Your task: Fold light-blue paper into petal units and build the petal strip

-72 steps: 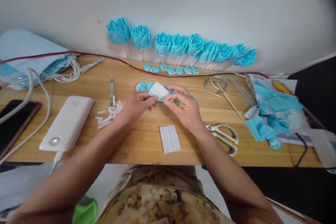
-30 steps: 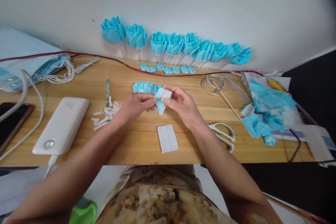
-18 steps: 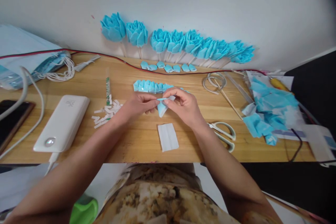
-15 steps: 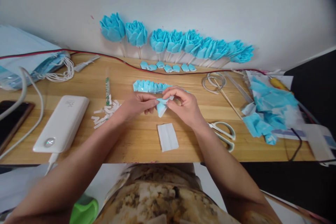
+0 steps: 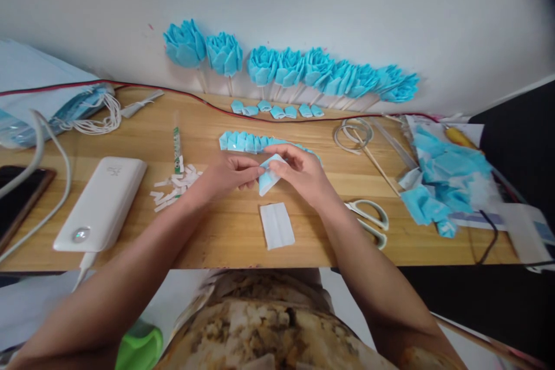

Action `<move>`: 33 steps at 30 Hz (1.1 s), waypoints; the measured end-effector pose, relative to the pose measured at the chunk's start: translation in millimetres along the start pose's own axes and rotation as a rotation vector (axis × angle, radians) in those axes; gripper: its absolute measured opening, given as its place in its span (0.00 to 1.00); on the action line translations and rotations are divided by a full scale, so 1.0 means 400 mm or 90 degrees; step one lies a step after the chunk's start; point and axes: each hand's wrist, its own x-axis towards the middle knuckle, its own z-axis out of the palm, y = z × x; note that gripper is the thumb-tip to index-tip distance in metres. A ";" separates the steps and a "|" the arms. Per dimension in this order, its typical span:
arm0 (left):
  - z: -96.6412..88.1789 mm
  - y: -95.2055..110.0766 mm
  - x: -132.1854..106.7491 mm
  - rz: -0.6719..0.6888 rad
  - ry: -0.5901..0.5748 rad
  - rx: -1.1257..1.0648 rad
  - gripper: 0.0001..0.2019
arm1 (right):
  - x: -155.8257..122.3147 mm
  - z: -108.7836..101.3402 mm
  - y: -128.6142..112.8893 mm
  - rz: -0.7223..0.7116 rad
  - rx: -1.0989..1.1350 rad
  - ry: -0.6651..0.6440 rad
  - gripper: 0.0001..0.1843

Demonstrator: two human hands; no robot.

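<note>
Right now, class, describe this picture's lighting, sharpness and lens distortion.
Head view: soft, even light, only faint shadows on the table under the left hand and right hand; the folded blue piece they pinch is sharp; the forearms look soft and stretched by the wide lens toward the bottom; the top right corner goes dark.

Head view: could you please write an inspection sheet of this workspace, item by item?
Surface: wooden table, things spread over it.
Job's things: folded blue piece; row of blue petals behind it; white rectangle before it.
Clutter: scissors, white strips, power bank, phone, blue scraps.
Fingers: left hand and right hand both pinch the folded blue piece.
Cables: red cable along the wall; white cable at left.
Surroundings: blue flowers on sticks lean on the white wall.
</note>
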 end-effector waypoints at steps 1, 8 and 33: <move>0.002 -0.001 -0.001 0.002 -0.003 0.003 0.14 | 0.000 0.004 0.002 0.000 -0.011 0.012 0.14; 0.001 0.002 0.002 -0.010 -0.003 -0.011 0.14 | -0.004 0.016 -0.008 -0.109 -0.103 0.078 0.03; -0.011 0.003 0.001 0.014 -0.023 -0.115 0.20 | 0.002 0.012 -0.002 -0.354 -0.272 0.084 0.13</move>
